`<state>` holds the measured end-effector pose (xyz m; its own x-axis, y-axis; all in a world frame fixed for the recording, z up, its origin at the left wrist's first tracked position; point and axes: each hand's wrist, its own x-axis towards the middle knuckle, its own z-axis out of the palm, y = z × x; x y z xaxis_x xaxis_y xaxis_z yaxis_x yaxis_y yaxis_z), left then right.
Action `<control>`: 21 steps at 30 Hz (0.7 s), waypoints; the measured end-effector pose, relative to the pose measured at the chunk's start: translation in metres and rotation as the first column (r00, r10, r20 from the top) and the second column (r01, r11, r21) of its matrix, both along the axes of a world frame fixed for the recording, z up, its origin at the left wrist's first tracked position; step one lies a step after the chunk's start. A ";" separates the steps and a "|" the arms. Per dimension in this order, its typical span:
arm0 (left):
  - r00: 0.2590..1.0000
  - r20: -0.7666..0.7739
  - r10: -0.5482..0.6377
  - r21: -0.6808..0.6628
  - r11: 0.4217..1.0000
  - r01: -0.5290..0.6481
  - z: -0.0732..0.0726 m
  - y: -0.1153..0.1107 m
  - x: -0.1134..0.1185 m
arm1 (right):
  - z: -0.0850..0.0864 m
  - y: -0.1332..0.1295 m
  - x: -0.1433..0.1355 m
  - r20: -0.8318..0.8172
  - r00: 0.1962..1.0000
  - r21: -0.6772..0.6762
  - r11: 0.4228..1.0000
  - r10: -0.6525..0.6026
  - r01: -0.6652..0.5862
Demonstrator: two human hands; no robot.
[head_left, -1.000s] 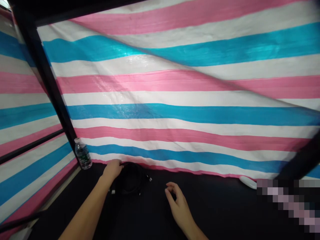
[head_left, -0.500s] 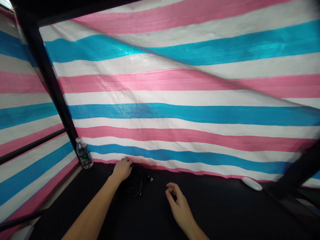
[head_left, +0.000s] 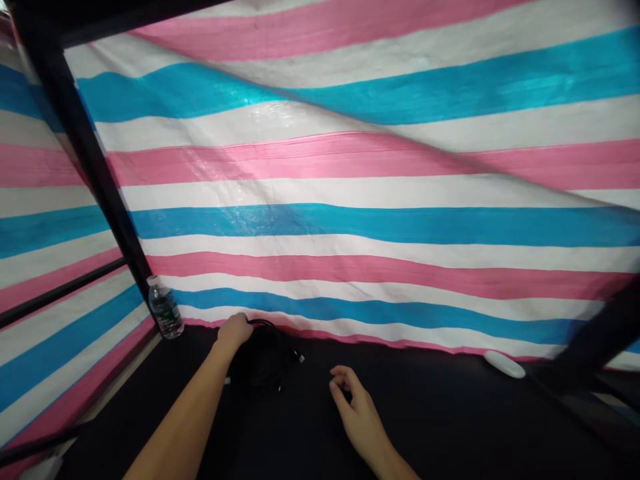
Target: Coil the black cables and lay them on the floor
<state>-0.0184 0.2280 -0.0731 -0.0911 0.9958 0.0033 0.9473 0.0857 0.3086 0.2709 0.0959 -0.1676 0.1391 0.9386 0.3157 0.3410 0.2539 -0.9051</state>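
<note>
Toward the back of the black table, my left hand [head_left: 236, 329] is closed on part of a coiled black cable [head_left: 267, 325], lifting a loop at its edge. The cable's silvery plug [head_left: 301, 359] sticks out to the right, and a smaller tip [head_left: 280, 388] shows lower down. Much of the coil blends into the dark surface. My right hand [head_left: 356, 407] rests right of the cable, apart from it. Its fingers are loosely curled, with a gap between thumb and fingers and nothing held.
A clear water bottle [head_left: 167, 310] with a white cap stands at the back left corner by a black post [head_left: 95, 163]. At the back right lies a white, rounded object [head_left: 505, 365]. Pink, blue and white striped sheeting [head_left: 380, 227] walls off the table's rear and left.
My left hand has shifted slightly left and closed around the cable, raising a loop of it. The right hand has stayed nearly still.
</note>
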 end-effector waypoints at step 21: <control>0.929 -0.210 -0.306 -0.025 0.951 0.307 -0.019 -0.118 0.065 | 0.005 -0.002 -0.001 -0.013 0.999 -0.033 0.999 0.039 -0.040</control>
